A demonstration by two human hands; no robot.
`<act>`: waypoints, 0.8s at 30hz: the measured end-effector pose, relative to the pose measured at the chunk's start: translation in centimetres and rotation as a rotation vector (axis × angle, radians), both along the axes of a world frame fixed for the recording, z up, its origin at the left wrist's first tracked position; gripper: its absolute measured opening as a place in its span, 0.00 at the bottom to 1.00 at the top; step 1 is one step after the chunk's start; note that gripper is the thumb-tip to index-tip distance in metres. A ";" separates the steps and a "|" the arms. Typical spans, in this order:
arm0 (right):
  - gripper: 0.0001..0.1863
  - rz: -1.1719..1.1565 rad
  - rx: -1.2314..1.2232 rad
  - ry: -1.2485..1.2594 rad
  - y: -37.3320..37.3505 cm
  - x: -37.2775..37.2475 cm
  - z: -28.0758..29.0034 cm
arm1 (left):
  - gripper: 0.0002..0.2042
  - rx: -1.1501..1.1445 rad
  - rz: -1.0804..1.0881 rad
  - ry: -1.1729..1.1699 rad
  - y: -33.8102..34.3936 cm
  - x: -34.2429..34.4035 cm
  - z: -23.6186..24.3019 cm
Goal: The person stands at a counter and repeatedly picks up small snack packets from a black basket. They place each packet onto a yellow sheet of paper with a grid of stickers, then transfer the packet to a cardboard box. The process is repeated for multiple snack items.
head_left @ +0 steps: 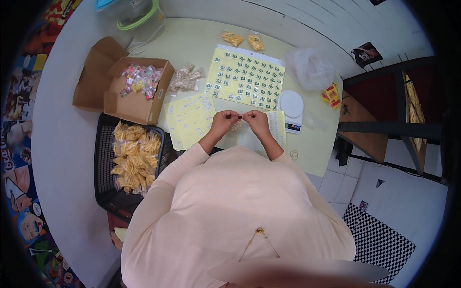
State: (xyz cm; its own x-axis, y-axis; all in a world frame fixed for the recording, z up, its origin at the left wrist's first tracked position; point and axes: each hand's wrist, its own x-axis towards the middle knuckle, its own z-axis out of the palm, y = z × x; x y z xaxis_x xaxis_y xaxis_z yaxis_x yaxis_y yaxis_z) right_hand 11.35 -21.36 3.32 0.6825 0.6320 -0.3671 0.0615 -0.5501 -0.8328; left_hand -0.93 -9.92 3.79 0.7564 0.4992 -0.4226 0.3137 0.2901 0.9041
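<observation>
My left hand (225, 124) and my right hand (257, 124) meet at the middle of the table, fingertips pinched together at the top of a small clear bag of pale pieces (236, 126); a tiny dark spot shows between the fingertips, too small to make out. Under and beside them lie pale yellow sticker sheets (187, 127), with a fuller sheet of green-printed stickers (245, 72) behind. Just right of my right hand is a white digital scale (291, 105).
An open cardboard box of colourful packets (112, 96) and several pale bags (187, 77) are left; below, a black basket (103, 168) holds snack bags. Yellow packs (232, 38), a plastic bundle (309, 67) and red-yellow packets (331, 96) lie behind. Dark shelving (379, 127) stands right.
</observation>
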 end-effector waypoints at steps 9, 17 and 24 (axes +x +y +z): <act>0.09 0.044 0.166 0.216 -0.1 -0.3 -1.1 | 0.06 0.044 -0.015 -0.010 0.4 -1.0 -0.2; 0.06 0.108 0.200 0.400 1.2 -0.6 -0.9 | 0.06 0.200 -0.065 0.100 1.3 -1.7 -1.1; 0.09 0.196 0.170 0.264 6.0 1.3 -1.7 | 0.09 0.176 0.182 0.026 3.7 -3.4 -3.0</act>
